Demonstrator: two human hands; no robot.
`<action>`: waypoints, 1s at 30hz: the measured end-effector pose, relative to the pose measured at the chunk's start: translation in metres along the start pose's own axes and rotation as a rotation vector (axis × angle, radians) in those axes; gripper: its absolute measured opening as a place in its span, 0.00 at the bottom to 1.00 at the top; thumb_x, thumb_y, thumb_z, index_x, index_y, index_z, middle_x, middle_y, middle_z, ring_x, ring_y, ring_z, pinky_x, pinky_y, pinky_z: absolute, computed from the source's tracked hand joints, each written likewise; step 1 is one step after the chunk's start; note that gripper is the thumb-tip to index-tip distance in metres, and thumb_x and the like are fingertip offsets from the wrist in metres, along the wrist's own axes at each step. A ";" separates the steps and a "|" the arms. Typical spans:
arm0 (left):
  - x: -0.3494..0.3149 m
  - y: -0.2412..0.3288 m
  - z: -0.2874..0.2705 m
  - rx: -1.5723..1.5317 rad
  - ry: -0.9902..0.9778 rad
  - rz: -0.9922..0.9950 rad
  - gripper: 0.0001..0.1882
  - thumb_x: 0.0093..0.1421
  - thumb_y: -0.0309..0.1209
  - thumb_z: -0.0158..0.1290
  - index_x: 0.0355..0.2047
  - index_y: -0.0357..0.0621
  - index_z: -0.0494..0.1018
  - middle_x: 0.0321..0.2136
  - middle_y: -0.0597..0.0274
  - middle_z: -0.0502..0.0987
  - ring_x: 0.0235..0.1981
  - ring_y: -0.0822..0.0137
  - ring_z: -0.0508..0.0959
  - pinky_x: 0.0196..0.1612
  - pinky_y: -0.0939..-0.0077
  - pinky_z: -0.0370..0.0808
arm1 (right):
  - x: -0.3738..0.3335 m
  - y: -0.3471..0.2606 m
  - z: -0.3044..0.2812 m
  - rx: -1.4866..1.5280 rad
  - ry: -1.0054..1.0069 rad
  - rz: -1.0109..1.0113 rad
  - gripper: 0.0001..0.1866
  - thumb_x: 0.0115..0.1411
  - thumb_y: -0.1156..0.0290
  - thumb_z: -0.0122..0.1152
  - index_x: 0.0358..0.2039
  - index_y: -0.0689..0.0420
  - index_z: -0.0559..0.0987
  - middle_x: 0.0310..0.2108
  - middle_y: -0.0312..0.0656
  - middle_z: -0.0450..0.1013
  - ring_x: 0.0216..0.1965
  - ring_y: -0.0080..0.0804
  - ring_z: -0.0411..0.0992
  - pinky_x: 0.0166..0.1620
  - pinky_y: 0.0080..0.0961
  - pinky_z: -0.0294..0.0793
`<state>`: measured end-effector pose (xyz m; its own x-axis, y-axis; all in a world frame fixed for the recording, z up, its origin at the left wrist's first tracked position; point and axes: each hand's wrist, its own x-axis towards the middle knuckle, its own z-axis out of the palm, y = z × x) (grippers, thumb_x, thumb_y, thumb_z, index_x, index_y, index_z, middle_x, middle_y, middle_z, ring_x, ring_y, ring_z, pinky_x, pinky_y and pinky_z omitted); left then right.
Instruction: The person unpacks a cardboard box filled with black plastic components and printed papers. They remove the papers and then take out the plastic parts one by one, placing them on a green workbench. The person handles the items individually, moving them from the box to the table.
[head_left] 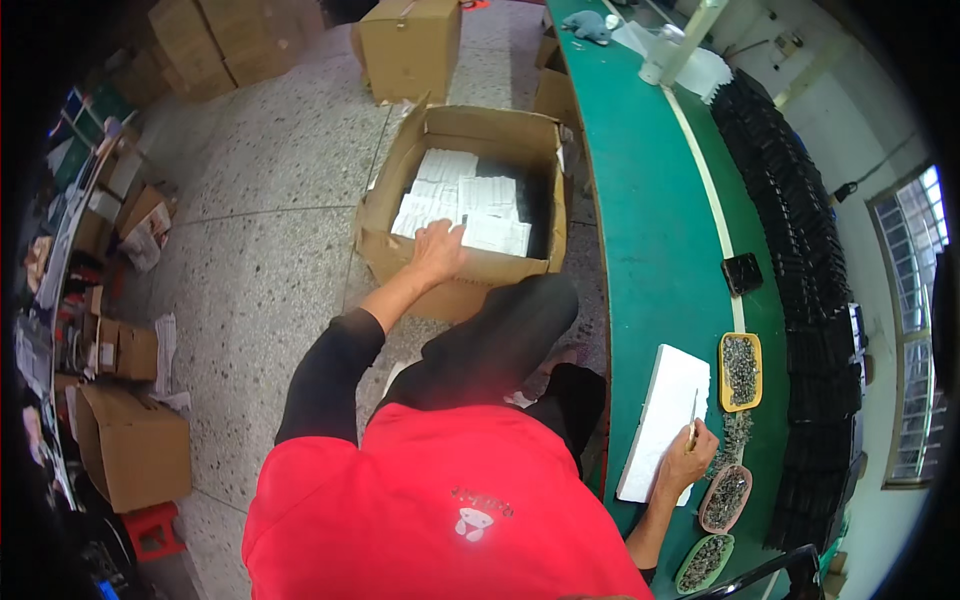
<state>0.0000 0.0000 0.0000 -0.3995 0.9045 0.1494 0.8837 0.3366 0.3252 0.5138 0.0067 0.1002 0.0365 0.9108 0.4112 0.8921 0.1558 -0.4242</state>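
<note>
My left hand [440, 252] reaches over the near wall of a large cardboard box [400, 145] on the floor. Its fingers curl at the edge of a white bundle [425, 212], and their tips are partly hidden. More white bundles [488, 198] with fine lines lie beside it in the box. On the green workbench, my right hand [688, 458] is closed around a slim, pale pen-like tool [692, 428]. This hand rests at the right side of a white slab [657, 405], which looks like foam.
A yellow tray [740, 372], pink tray [725, 498] and green tray [705, 563] hold small metal parts; loose parts [735, 440] lie between. Black stacked pieces [785, 190] line the bench's back beyond a small black box [742, 273]. Another carton [410, 45] stands behind the open box.
</note>
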 end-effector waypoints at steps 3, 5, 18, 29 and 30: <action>-0.010 -0.023 -0.022 -0.142 0.173 -0.005 0.22 0.47 0.36 0.58 0.42 0.39 0.74 0.41 0.46 0.72 0.46 0.48 0.71 0.49 0.53 0.68 | -0.002 -0.001 -0.001 -0.018 0.006 -0.046 0.12 0.54 0.74 0.55 0.39 0.62 0.77 0.38 0.47 0.69 0.40 0.44 0.69 0.45 0.37 0.67; -0.019 -0.054 -0.034 -0.273 0.292 0.021 0.19 0.49 0.35 0.57 0.39 0.38 0.75 0.39 0.45 0.73 0.43 0.48 0.73 0.48 0.58 0.70 | -0.004 -0.004 -0.001 -0.050 -0.003 -0.080 0.12 0.54 0.74 0.55 0.39 0.62 0.76 0.37 0.47 0.70 0.40 0.44 0.69 0.45 0.37 0.67; 0.004 -0.055 -0.063 -0.297 0.123 0.078 0.16 0.52 0.34 0.55 0.40 0.38 0.75 0.38 0.50 0.77 0.41 0.54 0.77 0.45 0.66 0.73 | 0.007 -0.016 -0.016 -0.258 0.141 -0.202 0.12 0.55 0.72 0.59 0.40 0.62 0.77 0.38 0.47 0.71 0.41 0.44 0.69 0.46 0.37 0.67; -0.003 -0.019 0.030 0.120 -0.058 0.158 0.11 0.49 0.26 0.52 0.35 0.39 0.72 0.34 0.51 0.74 0.38 0.53 0.75 0.41 0.59 0.69 | 0.008 -0.269 0.109 0.262 -0.493 -0.742 0.18 0.47 0.65 0.64 0.39 0.59 0.77 0.39 0.48 0.72 0.41 0.47 0.71 0.42 0.40 0.71; 0.003 -0.006 0.032 0.098 -0.016 0.208 0.10 0.49 0.27 0.52 0.33 0.40 0.73 0.33 0.50 0.74 0.37 0.52 0.76 0.40 0.58 0.70 | 0.014 -0.267 0.141 0.131 -0.520 -0.731 0.19 0.46 0.66 0.65 0.39 0.58 0.75 0.40 0.49 0.71 0.42 0.46 0.70 0.44 0.39 0.71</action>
<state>0.0017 0.0090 -0.0318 -0.2029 0.9608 0.1888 0.9664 0.1655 0.1964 0.2125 0.0315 0.1050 -0.7553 0.6204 0.2111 0.5534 0.7764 -0.3018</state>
